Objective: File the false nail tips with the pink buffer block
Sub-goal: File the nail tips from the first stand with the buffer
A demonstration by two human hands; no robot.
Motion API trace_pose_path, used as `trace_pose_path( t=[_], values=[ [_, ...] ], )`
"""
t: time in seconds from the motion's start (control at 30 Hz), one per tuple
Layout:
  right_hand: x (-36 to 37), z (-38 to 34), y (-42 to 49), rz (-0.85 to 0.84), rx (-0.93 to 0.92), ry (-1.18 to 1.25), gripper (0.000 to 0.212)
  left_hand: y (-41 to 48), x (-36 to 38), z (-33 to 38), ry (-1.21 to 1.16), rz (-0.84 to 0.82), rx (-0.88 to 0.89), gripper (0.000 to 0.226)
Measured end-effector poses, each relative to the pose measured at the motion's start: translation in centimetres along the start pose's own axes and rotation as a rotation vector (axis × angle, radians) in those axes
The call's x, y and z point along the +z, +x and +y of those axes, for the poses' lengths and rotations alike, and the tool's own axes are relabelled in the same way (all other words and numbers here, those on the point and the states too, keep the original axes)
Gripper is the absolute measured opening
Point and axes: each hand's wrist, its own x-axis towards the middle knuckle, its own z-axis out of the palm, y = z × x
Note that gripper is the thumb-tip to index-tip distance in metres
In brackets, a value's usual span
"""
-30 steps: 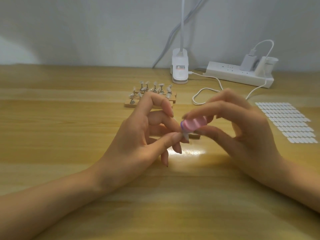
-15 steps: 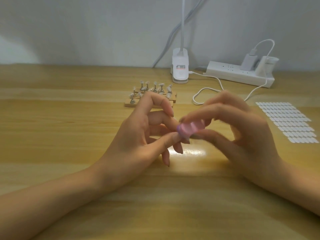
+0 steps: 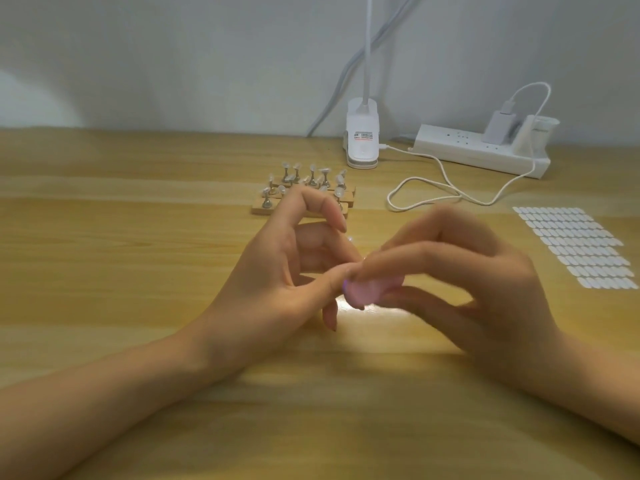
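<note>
Up against grey wall (image 3: pixel 173 64), wooden desk (image 3: pixel 121 254); right hand (image 3: pixel 485 289) round pink buffer block (image 3: pixel 363 291), left hand (image 3: pixel 273 282) grip unclear.

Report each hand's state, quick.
Left hand: thumb and finger pinch together; what they hold is hidden.
Right hand: holding the pink buffer block.

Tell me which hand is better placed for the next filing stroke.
Right. The right hand pinches the pink buffer block, blurred, right at the left hand's thumb tip. The left hand's thumb and fingers are pinched together as a holder; whatever they hold is hidden.
</note>
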Motion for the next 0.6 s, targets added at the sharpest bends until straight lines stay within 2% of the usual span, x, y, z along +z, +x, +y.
trace_pose_path(
  t=[0.13,0.37,0.47,0.6],
  values=[
    [-0.42,0.28,0.13,0.037,0.049,0.014,0.018,0.04,-0.13,0.02,-0.021,-0.001,-0.020,0.032],
    [-0.43,0.41,0.07,0.040,0.032,0.000,0.019,0.04,-0.18,-0.01,-0.033,0.005,-0.033,0.033],
    [-0.22,0.29,-0.14,0.017,-0.037,-0.057,0.017,0.07,-0.14,-0.01,-0.036,0.007,-0.039,0.033],
    [-0.57,0.97,0.00,0.048,0.042,-0.017,0.021,0.05,-0.17,0.01,-0.048,0.006,-0.041,0.032]
  ],
)
